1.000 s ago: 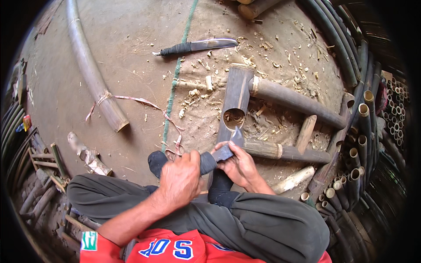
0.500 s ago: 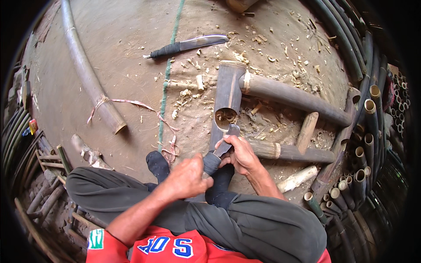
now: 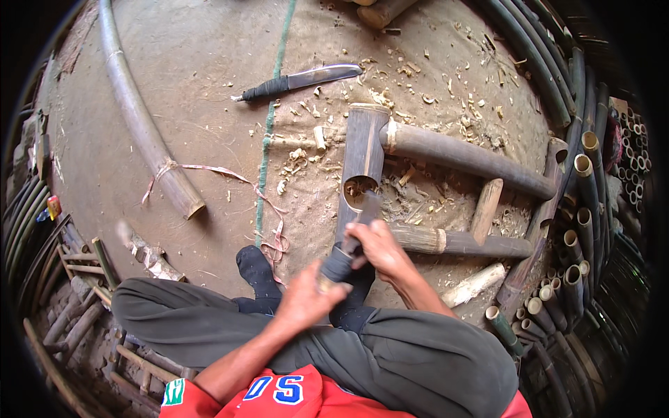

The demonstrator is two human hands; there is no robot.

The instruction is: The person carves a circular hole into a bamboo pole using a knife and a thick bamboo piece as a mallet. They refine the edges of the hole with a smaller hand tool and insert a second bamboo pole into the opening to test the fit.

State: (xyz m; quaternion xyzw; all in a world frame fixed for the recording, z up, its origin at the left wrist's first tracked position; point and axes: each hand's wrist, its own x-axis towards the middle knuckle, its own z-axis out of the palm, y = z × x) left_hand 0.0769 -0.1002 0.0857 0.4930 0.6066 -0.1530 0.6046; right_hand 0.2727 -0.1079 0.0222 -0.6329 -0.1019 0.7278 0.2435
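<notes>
A knife with a dark wrapped handle (image 3: pixel 337 265) is between my hands, its blade (image 3: pixel 368 210) tilted up and slightly blurred. My left hand (image 3: pixel 306 296) is closed around the handle's lower end. Fingers of my right hand (image 3: pixel 382 249) close on the blade near the handle. The blade tip overlaps the lower rim of a round hole in a bamboo post (image 3: pixel 362 150), part of a bamboo frame lying on the ground; whether it touches I cannot tell. Wood chips lie inside the hole. A bamboo rail (image 3: pixel 467 155) joins the post's upper part.
A second knife (image 3: pixel 300 81) lies beyond the frame, amid scattered shavings. A long bamboo pole (image 3: pixel 136 115) rests at the left, with a pinkish strip (image 3: pixel 216 169) near its end. Cut bamboo tubes (image 3: pixel 573 275) stand at the right. A pale wood piece (image 3: pixel 475 285) lies near my right knee.
My left hand has shifted slightly down and right along the handle. The right hand and blade have tilted a little, with the blade now more blurred. The whole view has shifted slightly.
</notes>
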